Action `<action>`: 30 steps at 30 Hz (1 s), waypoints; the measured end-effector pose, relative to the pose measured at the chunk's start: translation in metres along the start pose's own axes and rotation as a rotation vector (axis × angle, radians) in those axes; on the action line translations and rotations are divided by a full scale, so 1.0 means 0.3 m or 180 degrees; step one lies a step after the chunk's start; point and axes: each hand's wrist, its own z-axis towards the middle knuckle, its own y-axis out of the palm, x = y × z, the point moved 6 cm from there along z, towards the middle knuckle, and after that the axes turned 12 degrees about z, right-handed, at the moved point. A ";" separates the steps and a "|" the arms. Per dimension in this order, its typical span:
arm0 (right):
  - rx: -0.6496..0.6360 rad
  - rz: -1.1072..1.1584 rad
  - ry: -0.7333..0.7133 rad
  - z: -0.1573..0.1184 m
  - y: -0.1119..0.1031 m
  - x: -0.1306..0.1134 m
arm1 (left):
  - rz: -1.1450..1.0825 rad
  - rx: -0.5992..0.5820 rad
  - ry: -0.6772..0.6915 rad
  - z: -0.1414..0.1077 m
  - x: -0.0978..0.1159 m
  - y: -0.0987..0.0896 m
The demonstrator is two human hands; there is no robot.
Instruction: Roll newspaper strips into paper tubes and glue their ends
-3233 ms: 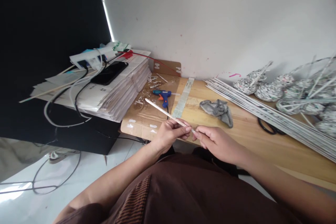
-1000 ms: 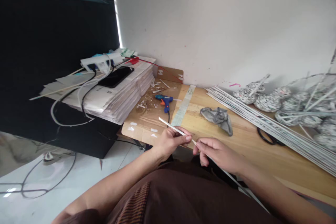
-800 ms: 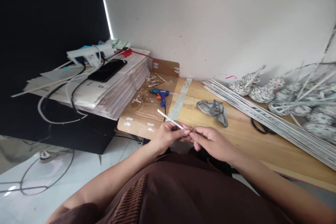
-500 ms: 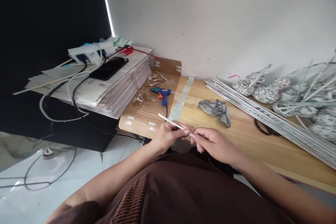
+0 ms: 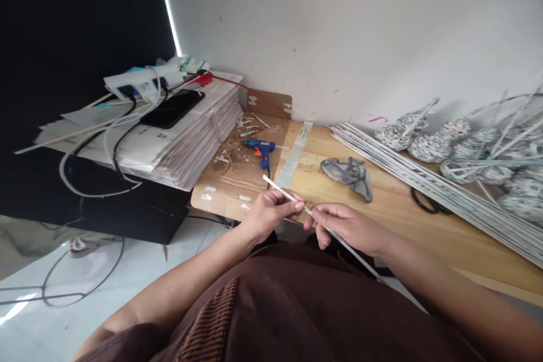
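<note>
A thin white rolled-paper tube [image 5: 279, 188] runs slanting through both hands, above the front edge of the table. Between thumb and fingers, my left hand [image 5: 269, 215] pinches it near its upper-left end, whose tip sticks out past the hand. My right hand [image 5: 352, 227] is closed on the same tube just beside the left, thumb on top. From under the right hand the tube goes on toward the lower right, over my lap. Beyond the left hand, a blue glue gun [image 5: 266, 153] lies on a cardboard sheet [image 5: 224, 189].
A grey cloth [image 5: 348, 176] lies mid-table. To the right are a bundle of paper tubes [image 5: 424, 185], black scissor-like handles [image 5: 422, 201] and several woven paper pieces [image 5: 432, 147]. At left, a paper stack [image 5: 186, 153] bears a phone [image 5: 173, 108], a power strip [image 5: 142, 83] and cables.
The tube's tip has shifted slightly up and right. Its long part beyond my right hand now shows, and the right hand's fingers have loosened a little. Both hands remain close together.
</note>
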 end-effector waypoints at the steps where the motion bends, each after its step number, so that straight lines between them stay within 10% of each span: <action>1: 0.0060 -0.0080 -0.0074 0.001 -0.003 -0.006 | -0.0013 -0.0063 -0.0030 -0.001 0.001 0.008; 8: 0.0707 -0.0969 -0.0335 0.002 -0.015 -0.014 | -0.0043 -0.0068 -0.0162 0.000 -0.009 0.015; 14: 0.0062 0.0159 -0.0007 0.007 0.014 0.024 | 0.0035 -0.0078 -0.0059 0.003 -0.024 0.009; 22: 0.1007 -0.1633 -0.0585 -0.017 -0.001 -0.049 | -0.0172 0.0220 -0.0146 -0.005 0.002 -0.008; 30: 0.0114 -0.0262 -0.0040 0.007 0.008 0.012 | -0.0205 0.0062 -0.0107 -0.009 -0.005 -0.008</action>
